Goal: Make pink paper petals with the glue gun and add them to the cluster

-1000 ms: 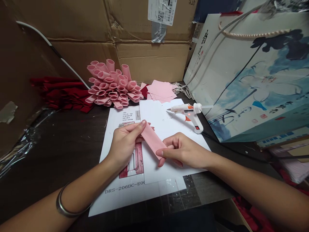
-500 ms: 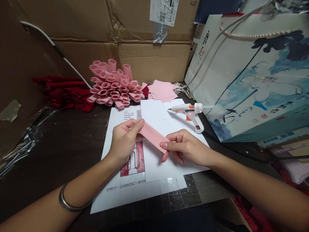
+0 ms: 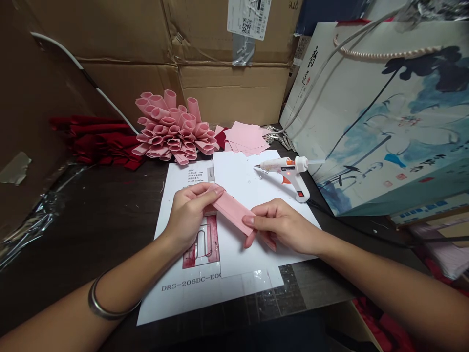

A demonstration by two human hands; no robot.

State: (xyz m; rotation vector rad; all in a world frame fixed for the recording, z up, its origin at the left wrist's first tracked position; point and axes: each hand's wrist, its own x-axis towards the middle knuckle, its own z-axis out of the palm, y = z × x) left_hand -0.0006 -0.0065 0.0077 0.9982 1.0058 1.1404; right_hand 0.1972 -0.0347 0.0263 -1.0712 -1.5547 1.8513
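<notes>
Far beyond my fingers stand brown cardboard boxes (image 3: 220,63). Off to the right of my fingers leans a big white paper gift bag painted with blue and black flowers (image 3: 384,122). Under my fingers lie 2 overlapping white paper sheets (image 3: 242,186) on the dark table (image 3: 91,220). Ahead of my left fingers sits a cluster of pink rolled paper cones (image 3: 172,129). Ahead of my right fingers lies a loose stack of pink paper squares (image 3: 245,137), and nearer to them a white hot glue gun with an orange trigger (image 3: 289,168). My left hand (image 3: 188,215) and right hand (image 3: 284,225) hover close together over the sheets. Between them runs a flattened pink paper strip (image 3: 232,211). My left thumb and fingers are closed on its far end. My right thumb and forefinger pinch its near end, with the other right fingers curled underneath.
</notes>
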